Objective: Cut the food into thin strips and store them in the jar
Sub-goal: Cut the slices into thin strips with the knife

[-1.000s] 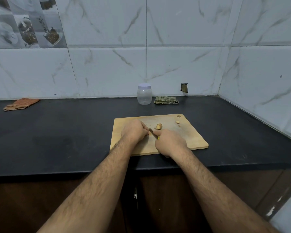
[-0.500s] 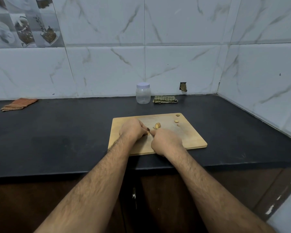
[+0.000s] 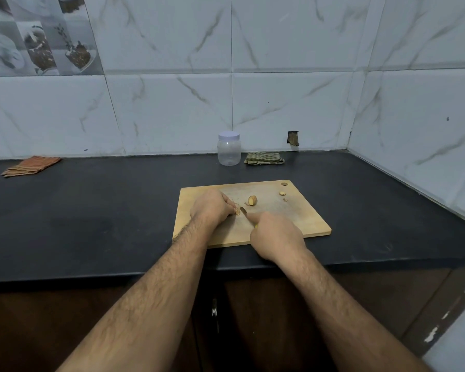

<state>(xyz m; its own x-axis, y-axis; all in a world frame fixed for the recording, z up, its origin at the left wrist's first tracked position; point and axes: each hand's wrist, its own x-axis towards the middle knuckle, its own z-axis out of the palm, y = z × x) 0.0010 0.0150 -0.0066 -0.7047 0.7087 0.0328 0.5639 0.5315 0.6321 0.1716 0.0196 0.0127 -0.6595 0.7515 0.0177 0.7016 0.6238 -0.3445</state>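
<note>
- Ginger, by the look of it, is the food being cut: the left hand [image 3: 212, 208] is curled closed over a small piece [image 3: 237, 211] at its fingertips, pinning it to the cutting board [image 3: 301, 218]; most of that piece is hidden under the fingers.
- Half a second ago the two hands were pressed together over the cut; now a small gap has opened between them, so one slice looks finished and the blade is being reset for the next.
- Just right of the pinned piece, the knife [image 3: 243, 210] shows only its tip, pointing up and left. The right hand [image 3: 275, 236] is closed around the handle and has drawn back toward the near edge of the board.
- Further right, a larger chunk [image 3: 251, 200] lies loose and uncut, with two small offcuts [image 3: 282, 193] near the board's hanging hole.
- Behind the board, well apart, the jar [image 3: 228, 152] stands against the wall with its lid on and looks empty, so storing is not yet begun; cutting is early.
</note>
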